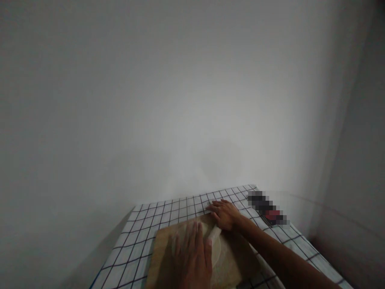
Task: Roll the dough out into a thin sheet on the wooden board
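Clock read from the board's centre, 12 toward the wall. Largest first: plain grey-white wall [192,104], rising behind everything from 10 to 2. Below it, a table under a white cloth with a dark checked grid [136,230]. On the cloth, a flat, tan wooden board [159,257], its right part in shadow.

On the board lay a thin, round, pale sheet of dough [215,257], mostly hidden by the left hand [193,249]. That hand was palm down over the sheet, fingers straight and pointing to 12; index and middle nearly together, little finger standing apart toward 10, thumb out toward 1. Nothing was gripped in it; how hard it pressed, could not tell.

Right hand [226,214] at 1, its forearm coming in from 4. Fingers extended toward 11, slightly apart, tips past the board's far edge above the cloth; contact with the cloth could not be told. Palm over the upper end of the rolling pin, fingers not curled around it.

Pixelated dark and red object [267,208] on the cloth at 2, well apart from both hands.

Smallest visible piece: a pale, cylindrical rolling pin [214,233], slanting from 1 toward the left thumb, over the dough's edge.
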Motion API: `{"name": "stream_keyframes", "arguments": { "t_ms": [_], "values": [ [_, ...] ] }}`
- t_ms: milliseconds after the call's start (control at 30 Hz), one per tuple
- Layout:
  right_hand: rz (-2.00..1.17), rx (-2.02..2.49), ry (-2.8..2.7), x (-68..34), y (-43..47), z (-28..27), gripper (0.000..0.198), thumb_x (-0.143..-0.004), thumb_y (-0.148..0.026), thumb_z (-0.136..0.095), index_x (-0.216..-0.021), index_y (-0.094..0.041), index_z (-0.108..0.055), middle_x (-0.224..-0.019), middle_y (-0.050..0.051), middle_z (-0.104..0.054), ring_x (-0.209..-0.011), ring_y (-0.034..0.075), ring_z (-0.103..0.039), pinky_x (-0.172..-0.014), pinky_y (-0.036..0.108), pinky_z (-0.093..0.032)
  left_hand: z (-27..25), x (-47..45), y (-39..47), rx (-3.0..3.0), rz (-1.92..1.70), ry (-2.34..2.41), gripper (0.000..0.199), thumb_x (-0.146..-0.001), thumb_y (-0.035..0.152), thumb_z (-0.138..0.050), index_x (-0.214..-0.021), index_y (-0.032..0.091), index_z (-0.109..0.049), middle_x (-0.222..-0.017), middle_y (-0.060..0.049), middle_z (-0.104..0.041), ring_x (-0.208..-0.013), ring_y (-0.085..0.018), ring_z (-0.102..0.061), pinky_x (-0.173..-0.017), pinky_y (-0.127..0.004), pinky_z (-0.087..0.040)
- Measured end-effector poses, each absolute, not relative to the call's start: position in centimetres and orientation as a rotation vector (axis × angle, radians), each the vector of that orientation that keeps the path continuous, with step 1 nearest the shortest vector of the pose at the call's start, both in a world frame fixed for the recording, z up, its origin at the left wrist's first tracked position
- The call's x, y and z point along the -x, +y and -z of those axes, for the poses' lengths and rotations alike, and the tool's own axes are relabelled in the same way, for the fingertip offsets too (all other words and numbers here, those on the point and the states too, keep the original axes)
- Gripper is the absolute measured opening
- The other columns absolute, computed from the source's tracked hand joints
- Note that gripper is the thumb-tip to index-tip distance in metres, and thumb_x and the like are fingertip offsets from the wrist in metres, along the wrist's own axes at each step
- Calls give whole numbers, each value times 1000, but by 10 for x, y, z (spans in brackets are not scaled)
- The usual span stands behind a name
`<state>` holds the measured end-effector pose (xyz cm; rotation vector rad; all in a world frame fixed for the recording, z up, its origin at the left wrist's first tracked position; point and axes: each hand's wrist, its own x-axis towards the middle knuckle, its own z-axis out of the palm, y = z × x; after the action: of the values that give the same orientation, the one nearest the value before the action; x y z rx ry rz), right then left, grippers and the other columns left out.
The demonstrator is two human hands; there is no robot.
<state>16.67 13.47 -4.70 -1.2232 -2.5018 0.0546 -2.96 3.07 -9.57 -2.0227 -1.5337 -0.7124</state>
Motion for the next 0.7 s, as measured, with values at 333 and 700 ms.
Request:
{"name": "stream_keyframes", "arguments": {
  "t_ms": [333,700],
  "values": [
    [-42,1268,-2456,-183,115,56,47,-102,-33,-29,-137,-22,-58,-145,5,-55,-140,24,-41,-116,46,-28,101,16,24,1975,694,-1465,47,-97,34,-46,-141,18,-53,-149,-10,-50,-139,-34,-43,-115,-61,-29],
    [172,1263,-2300,-219,34,70,41,-105,-34,-29,-118,-22,-65,-123,10,-66,-109,23,-59,-96,41,-39,126,-10,4,1926,952,-1135,47,-93,35,-43,-136,20,-56,-140,-3,-61,-130,-24,-53,-111,-41,-35]
  ]
}}
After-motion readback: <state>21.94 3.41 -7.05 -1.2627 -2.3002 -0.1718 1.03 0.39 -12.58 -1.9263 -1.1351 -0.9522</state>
